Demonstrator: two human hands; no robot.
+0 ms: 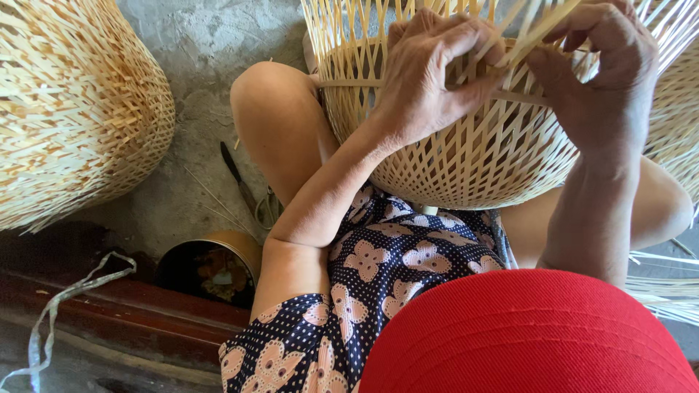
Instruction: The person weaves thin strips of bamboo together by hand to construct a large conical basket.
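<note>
Scene: a seated person is weaving an open-lattice bamboo basket (466, 145) that is resting on the lap, at about 1 o'clock in the head view.
Left hand: the left hand (429, 73) is pressing flat against the basket wall, its fingers curling over a horizontal strip (524, 97) and pinning it down.
Right hand: the right hand (604, 65) is pinching loose upright bamboo strips (535, 29) near the basket's top, fingers closing around them.
Progress: the rounded lower body is looking fully woven in a diamond lattice; by the look of it the upper part is still being worked, with unwoven strip ends standing free at 12 o'clock.
Finished work: a closely woven basket (73, 109) is sitting on the concrete at 10 o'clock, apparently complete.
Containers: a round metal tin (211, 266) is lying open at 7 o'clock, its contents too dark to tell; no label is showing.
Tools: a dark-handled knife (237, 175) is lying on the floor at 9 o'clock, beside the knee.
Signs: none are showing anywhere.
</note>
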